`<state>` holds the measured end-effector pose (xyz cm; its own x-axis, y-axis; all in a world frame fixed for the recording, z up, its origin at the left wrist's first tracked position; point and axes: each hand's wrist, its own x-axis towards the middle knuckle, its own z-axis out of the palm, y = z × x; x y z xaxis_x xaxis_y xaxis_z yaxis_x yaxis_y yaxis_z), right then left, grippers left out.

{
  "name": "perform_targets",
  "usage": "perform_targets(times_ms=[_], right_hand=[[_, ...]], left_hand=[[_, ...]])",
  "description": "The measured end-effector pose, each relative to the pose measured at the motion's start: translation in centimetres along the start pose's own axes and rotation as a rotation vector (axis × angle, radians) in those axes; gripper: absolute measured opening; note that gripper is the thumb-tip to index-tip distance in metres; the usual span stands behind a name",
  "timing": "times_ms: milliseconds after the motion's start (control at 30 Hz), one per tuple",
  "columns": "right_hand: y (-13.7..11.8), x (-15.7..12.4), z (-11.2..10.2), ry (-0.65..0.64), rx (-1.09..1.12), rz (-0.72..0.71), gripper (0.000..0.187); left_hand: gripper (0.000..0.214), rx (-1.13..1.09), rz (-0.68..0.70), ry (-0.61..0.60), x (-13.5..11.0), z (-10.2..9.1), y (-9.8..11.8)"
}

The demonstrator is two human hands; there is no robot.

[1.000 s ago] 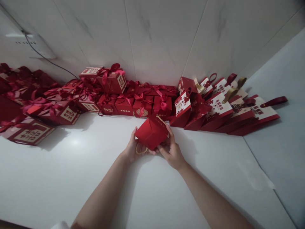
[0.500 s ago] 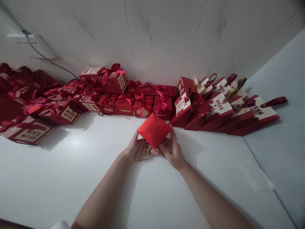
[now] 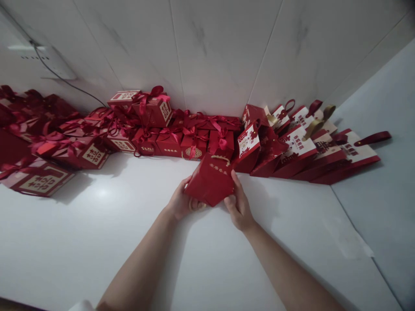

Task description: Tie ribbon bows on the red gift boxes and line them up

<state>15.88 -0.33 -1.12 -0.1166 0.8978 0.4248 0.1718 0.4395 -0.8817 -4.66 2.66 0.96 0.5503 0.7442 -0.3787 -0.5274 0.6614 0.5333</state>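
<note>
White counter (image 3: 97,242), ribboned boxes (image 3: 168,140) behind held red box (image 3: 210,179)

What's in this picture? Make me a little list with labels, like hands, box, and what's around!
left hand: grips the red box at its left lower side
right hand: fingers on the box's right edge
red box: plain red with small gold writing and a gold cord handle, held over the table
table: white, glossy
ribboned boxes: in a row along the wall
red-and-white bags: leaning in a row at the right
wall: white marbled tiles
</note>
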Motion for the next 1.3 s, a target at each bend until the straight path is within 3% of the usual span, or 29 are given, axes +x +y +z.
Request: perform_targets(times_ms=[67,167,300,467,700,900,1000,1167,1300], right_hand=[[0.0,0.0,0.0,0.005,0.013,-0.038,0.065],[-0.1,0.1,0.1,-0.017,0.053,0.030,0.063],[-0.2,0.0,0.2,0.013,0.115,0.172,0.073],[0.0,0.0,0.1,-0.017,0.079,0.184,0.052],[0.3,0.0,0.3,-0.002,0.064,0.184,0.044],[1.9,0.5,0.6,0.185,-0.050,0.090,0.046],[1.9,0.5,0.6,0.214,-0.063,0.132,0.051],[0.7,0.3,0.5,0.084,0.105,0.187,0.050],[-0.2,0.4,0.4,0.000,0.208,0.186,0.060]], left_hand=[[0.029,-0.079,0.082,0.030,0.0,0.1,0.2],[0.033,-0.113,0.207,0.042,0.2,0.3,0.4],[0.034,-0.054,0.234,0.094,0.3,0.4,0.2],[0.035,-0.030,0.282,0.112,0.2,0.4,0.0],[0.042,0.097,0.345,0.134,0.0,0.4,-0.3],[0.056,0.319,0.705,0.145,-0.1,1.4,-0.6],[0.062,0.430,0.796,0.213,0.3,1.3,-0.8],[0.068,0.608,0.760,0.211,0.9,0.3,-1.4],[0.061,0.576,0.684,0.203,0.9,0.3,-1.7]])
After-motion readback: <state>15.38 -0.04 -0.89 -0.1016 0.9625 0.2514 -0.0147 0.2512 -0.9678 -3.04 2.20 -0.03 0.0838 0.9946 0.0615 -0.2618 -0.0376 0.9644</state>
